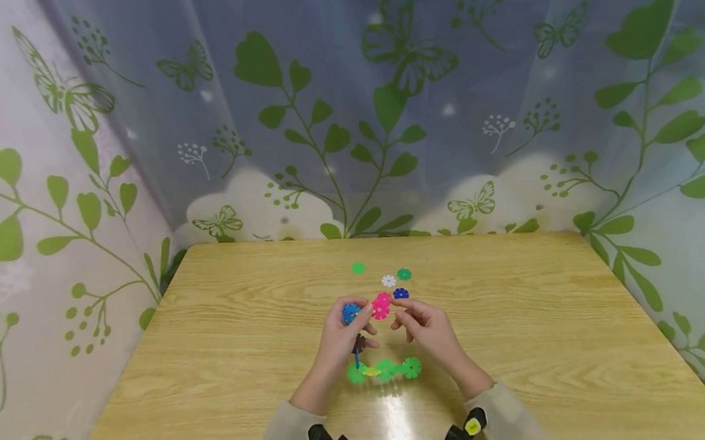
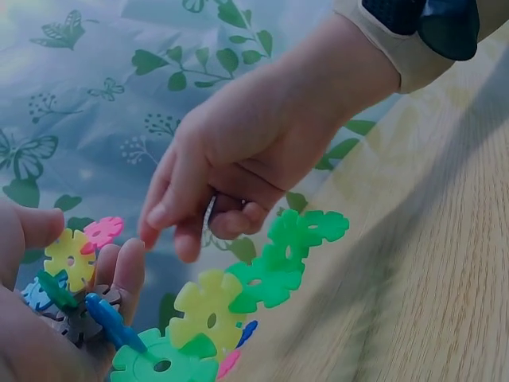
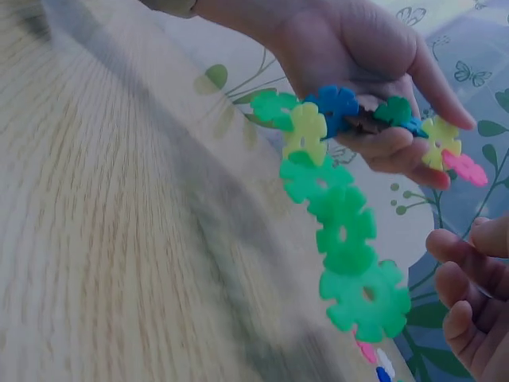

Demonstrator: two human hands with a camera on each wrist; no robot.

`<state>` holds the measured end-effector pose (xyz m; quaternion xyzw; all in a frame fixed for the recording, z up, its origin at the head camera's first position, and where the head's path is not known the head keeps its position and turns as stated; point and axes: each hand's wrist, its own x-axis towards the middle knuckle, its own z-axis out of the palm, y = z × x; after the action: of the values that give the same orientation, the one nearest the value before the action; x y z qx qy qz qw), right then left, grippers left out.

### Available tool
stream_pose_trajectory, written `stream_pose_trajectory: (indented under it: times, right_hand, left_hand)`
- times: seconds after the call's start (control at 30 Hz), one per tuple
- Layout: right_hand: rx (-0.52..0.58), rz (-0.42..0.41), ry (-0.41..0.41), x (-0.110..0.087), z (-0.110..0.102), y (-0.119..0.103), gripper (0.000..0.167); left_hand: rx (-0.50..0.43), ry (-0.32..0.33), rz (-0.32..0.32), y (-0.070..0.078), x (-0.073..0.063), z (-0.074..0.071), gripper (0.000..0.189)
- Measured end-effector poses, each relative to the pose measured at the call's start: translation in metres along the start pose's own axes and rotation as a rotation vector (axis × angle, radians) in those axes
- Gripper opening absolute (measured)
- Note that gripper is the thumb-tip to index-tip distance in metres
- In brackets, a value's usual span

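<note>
I've got the L hand [image 1: 336, 334] pinching the disc chain [image 1: 357, 372] btwn thumb n fingers, up above the table [image 1: 233, 332]. Pink end [image 1: 380, 311] points twd the R hand [image 1: 434, 327], fingers loosely curled just beside it. Green run [image 1: 386, 370] is on the near side, long axis L-R; loose discs [image 1: 358, 268] lie farther off.

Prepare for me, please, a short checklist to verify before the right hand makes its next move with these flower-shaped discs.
1. Left hand holds the chain of discs: ok.
2. Right hand free: ok, no disc shows in its fingers.
3. Pink disc fully pushed into the yellow disc: cannot tell; they meet, but the depth of the slot is unclear.
4. Green end of the chain supported by a hand: not ok, neither hand holds it.
5. Loose discs available: ok, including a white disc and a dark blue disc beyond the hands.
</note>
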<state>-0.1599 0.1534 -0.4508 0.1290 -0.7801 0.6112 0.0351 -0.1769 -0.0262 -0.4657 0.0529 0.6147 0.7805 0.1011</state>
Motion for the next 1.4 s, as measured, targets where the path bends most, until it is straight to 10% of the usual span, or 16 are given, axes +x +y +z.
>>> stream_pose_trajectory:
  times: [0.73, 1.4]
  right_hand:
    - [-0.041, 0.138, 0.099, 0.030, -0.017, 0.061, 0.020]
    - [-0.501, 0.146, -0.018, 0.069, -0.021, 0.095, 0.036]
  left_hand:
    - [-0.069, -0.020, -0.001, 0.029, -0.012, -0.001, 0.025]
    - [-0.093, 0.019, -0.010, 0.008, -0.003, -0.007, 0.028]
